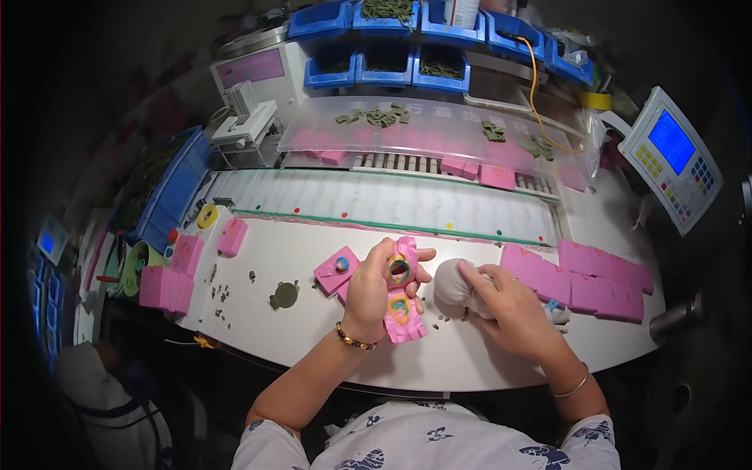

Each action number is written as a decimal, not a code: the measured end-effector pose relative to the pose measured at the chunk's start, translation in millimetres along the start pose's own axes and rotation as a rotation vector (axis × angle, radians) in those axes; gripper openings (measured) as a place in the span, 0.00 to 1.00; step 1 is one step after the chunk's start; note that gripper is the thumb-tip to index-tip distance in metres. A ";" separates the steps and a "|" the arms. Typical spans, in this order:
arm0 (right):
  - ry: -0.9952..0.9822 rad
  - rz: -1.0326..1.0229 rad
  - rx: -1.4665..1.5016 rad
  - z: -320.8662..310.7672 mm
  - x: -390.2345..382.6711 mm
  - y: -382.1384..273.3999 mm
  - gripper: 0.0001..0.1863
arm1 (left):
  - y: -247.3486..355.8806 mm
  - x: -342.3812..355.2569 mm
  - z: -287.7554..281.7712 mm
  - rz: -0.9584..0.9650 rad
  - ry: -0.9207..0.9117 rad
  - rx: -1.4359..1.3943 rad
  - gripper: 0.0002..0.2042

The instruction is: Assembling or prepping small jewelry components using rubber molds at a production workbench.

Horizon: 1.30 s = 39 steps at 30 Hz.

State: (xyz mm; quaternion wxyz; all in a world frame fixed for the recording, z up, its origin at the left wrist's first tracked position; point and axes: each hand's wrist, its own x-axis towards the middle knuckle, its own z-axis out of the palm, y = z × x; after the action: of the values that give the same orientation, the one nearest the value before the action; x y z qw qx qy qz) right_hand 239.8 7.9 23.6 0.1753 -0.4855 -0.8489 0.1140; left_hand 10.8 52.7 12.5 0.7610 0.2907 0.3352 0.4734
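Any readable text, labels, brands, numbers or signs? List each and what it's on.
Locations only; wording not transcribed:
Translucent cover: large pale characters.
Purple panel: lettering, blurred.
Control panel at right: screen and key markings too small to read.
White canister at top: print too small to read.
Small screen, far left: too small to read.

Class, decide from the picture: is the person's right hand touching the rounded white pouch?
Touching. The head view shows it: the right hand's fingers lie directly over the white pouch, with no gap between them.
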 end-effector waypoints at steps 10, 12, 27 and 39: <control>0.260 -0.333 -0.326 -12.1 9.6 -50.9 0.32 | -4.5 -0.1 19.7 0.082 0.014 0.025 0.26; 0.182 -0.314 -0.279 -18.1 4.1 -47.5 0.31 | -14.0 1.2 6.5 0.168 -0.052 0.231 0.25; 0.064 -0.291 -0.209 -14.9 -8.3 -54.4 0.32 | -12.2 -15.5 -7.8 0.581 0.045 0.375 0.30; 0.055 -0.247 -0.124 31.4 58.6 -58.2 0.36 | 52.5 -36.1 -59.2 0.712 0.275 0.143 0.25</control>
State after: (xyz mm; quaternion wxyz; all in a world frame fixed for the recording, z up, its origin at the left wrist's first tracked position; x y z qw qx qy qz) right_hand 154.0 28.5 27.1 0.1811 -0.3899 -0.9025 0.0255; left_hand -75.1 47.1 25.0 0.4747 0.3751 0.3445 0.7178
